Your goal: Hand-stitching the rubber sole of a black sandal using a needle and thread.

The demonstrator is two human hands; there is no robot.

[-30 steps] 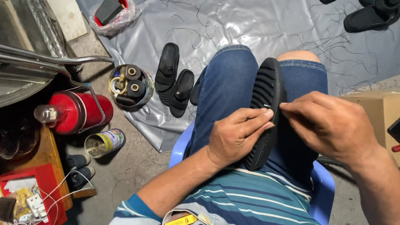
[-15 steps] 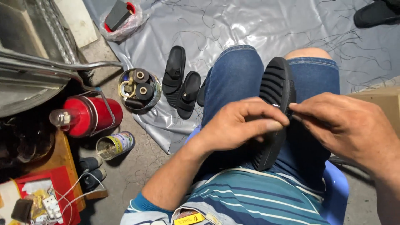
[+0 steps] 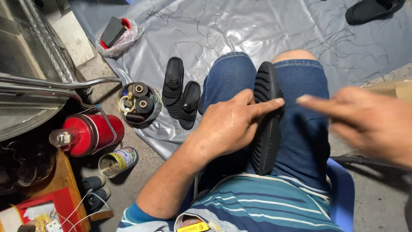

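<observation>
A black ribbed-sole sandal (image 3: pixel 266 129) stands on edge between my thighs, on my blue denim shorts. My left hand (image 3: pixel 229 124) grips it from the left, index finger stretched across the sole's upper part. My right hand (image 3: pixel 365 120) is blurred, off to the right of the sandal, fingers pointing left toward it and not touching it. Whether it pinches a thread I cannot tell.
A pair of black sandals (image 3: pixel 180 96) lies on the grey plastic sheet (image 3: pixel 257 30). A round tin of thread spools (image 3: pixel 139 103), a red flask (image 3: pixel 92 133) and an open can (image 3: pixel 116 162) sit at left. Another black sandal (image 3: pixel 371 9) lies far right. I sit on a blue plastic chair (image 3: pixel 341 189).
My right hand has pulled away from the sandal to the right, leaving a gap. The left hand keeps its hold, with its index finger now extended across the sole.
</observation>
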